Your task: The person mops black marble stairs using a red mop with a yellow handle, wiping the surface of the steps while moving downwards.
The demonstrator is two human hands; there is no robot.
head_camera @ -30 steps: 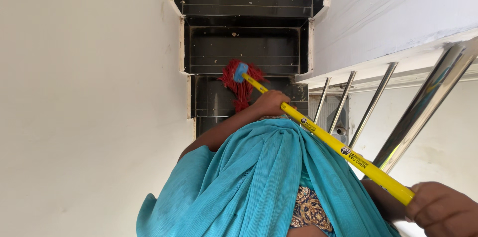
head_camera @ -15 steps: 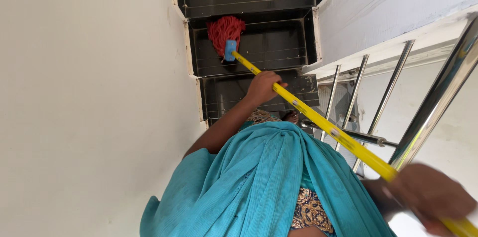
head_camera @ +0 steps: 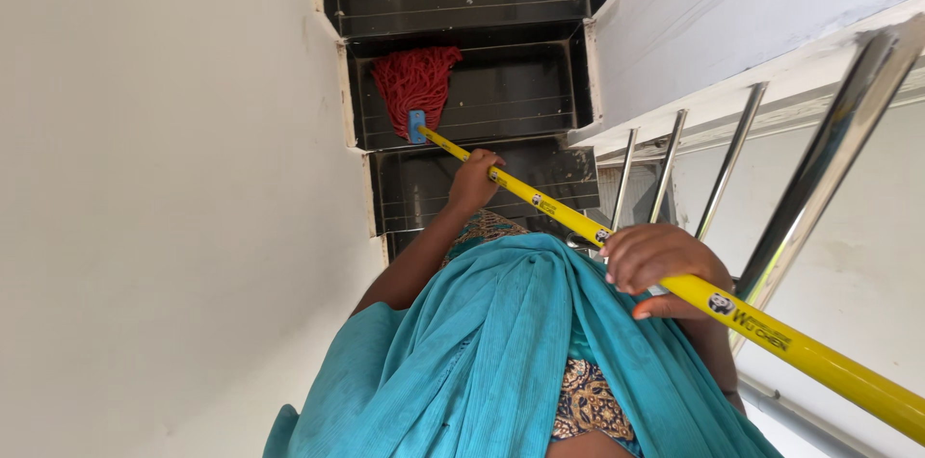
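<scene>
1. Both hands are closed round the yellow mop handle (head_camera: 617,241); the right hand (head_camera: 660,265) has slid down from the handle's near end.
2. Farther along, the left hand (head_camera: 474,183) keeps its grip.
3. Farthest, the red mop head (head_camera: 414,82) lies on the second black stair tread (head_camera: 511,97), left side, shifted leftward since a moment ago.

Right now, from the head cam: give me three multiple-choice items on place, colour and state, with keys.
1. Where is the mop head?
A. on a dark stair step
B. on the railing
C. against the white wall

2. What colour is the mop handle?
A. blue
B. yellow
C. grey

3. How is the handle held?
A. left hand only
B. right hand only
C. both hands closed on it

Key: A, its red strands spread on the step; B, the pole is yellow throughout; C, the left hand and right hand both wrap it.
</scene>
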